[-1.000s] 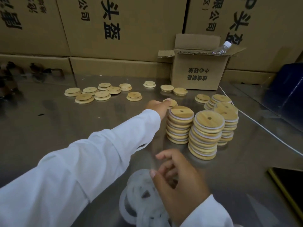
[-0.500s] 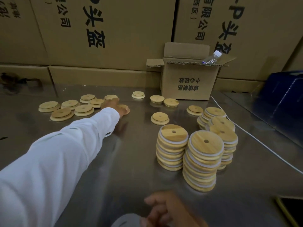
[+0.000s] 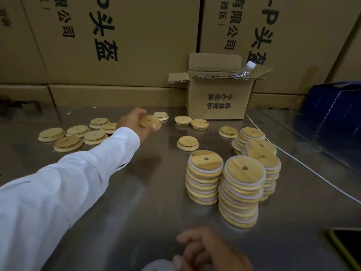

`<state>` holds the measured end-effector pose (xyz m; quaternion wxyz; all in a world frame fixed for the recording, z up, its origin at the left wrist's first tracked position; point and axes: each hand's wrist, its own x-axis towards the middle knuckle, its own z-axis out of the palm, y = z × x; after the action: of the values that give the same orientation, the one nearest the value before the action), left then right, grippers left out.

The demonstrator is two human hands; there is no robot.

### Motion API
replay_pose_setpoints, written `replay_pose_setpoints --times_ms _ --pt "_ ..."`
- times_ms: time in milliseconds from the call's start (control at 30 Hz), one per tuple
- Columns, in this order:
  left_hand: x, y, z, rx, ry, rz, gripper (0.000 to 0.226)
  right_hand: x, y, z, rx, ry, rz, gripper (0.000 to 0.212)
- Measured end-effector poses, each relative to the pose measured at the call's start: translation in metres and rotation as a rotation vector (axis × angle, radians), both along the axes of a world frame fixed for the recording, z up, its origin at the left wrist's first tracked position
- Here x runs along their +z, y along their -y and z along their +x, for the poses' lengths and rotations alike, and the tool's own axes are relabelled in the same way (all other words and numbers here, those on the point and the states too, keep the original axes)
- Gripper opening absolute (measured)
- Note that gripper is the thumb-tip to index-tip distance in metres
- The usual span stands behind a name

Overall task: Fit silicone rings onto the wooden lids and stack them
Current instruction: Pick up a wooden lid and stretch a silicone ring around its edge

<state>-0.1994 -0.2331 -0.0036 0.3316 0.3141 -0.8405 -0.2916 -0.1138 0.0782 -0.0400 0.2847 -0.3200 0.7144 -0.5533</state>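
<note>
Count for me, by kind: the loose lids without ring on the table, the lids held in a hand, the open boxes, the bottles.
Loose ringless lids in view on the table: 11
Held lid, in the left hand: 1
Open box: 1
Bottle: 1
Total: 14

Left hand (image 3: pixel 134 125) gripping a wooden lid (image 3: pixel 150 121), ringed lid stacks (image 3: pixel 244 174) on steel table (image 3: pixel 136 204), loose lids (image 3: pixel 67 142) beyond

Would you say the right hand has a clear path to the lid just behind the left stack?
Probably not directly: that stack of ringed lids stands between the right hand and the lid.
</note>
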Motion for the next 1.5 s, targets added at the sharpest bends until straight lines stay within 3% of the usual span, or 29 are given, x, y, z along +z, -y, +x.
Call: replay_pose_setpoints --times_ms 33,67,133,233,367,400,467,533,633,700,833,933,1100,1233,1367,1500 --pt "0.009 -0.006 0.008 -0.043 -0.072 -0.005 0.050 -0.001 0.002 0.004 -0.028 -0.347 0.049 0.055" --pt "0.019 -0.014 0.018 -0.087 -0.132 -0.017 0.050 0.007 0.013 0.009 -0.140 -0.428 0.072 0.033" --pt "0.037 -0.034 0.042 -0.174 -0.205 -0.044 0.050 0.008 0.010 0.018 -0.215 -0.480 0.031 0.030" --pt "0.054 -0.070 0.083 -0.312 -0.225 -0.072 0.051 0.005 0.005 0.003 -0.253 -0.386 -0.105 0.018" --pt "0.053 -0.121 0.138 -0.496 -0.212 -0.079 0.053 0.013 0.011 0.005 -0.304 -0.098 -0.343 0.006" --pt "0.049 -0.133 0.149 -0.527 -0.209 -0.067 0.055 0.017 0.011 0.004 -0.328 -0.030 -0.390 0.007" --pt "0.035 -0.156 0.163 -0.578 -0.188 -0.023 0.058 0.023 0.008 0.002 -0.347 0.070 -0.437 0.034" --pt "0.018 -0.173 0.172 -0.589 -0.177 0.042 0.060 0.024 0.007 -0.001 -0.337 0.137 -0.422 0.035" --pt "-0.001 -0.184 0.180 -0.574 -0.175 0.089 0.060 0.023 0.004 -0.002 -0.286 0.144 -0.360 0.010" --pt "-0.008 -0.184 0.184 -0.575 -0.177 0.141 0.061 0.020 0.004 -0.003 -0.256 0.101 -0.307 0.012" --pt "-0.016 -0.180 0.184 -0.524 -0.257 0.613 0.061 0.018 0.005 0.002 -0.187 0.039 -0.289 0.009" --pt "-0.022 -0.175 0.183 -0.508 -0.240 0.932 0.025 0.014 0.006 0.005 -0.115 -0.063 -0.246 0.006" --pt "-0.027 -0.169 0.180 -0.445 -0.363 1.024 0.012 0.008 0.005 0.008 -0.179 -0.376 -0.132 0.005" --pt "-0.030 -0.166 0.178 -0.434 -0.445 1.091 0.013 0.007 0.000 0.009 -0.119 -0.637 0.107 0.011" --pt "-0.028 -0.166 0.178 -0.451 -0.451 1.128 0.033 0.006 -0.002 0.008 -0.061 -0.692 0.226 0.012" --pt "-0.029 -0.168 0.179 -0.462 -0.459 1.121 0.036 0.006 -0.001 0.007 -0.071 -0.654 0.150 0.018"
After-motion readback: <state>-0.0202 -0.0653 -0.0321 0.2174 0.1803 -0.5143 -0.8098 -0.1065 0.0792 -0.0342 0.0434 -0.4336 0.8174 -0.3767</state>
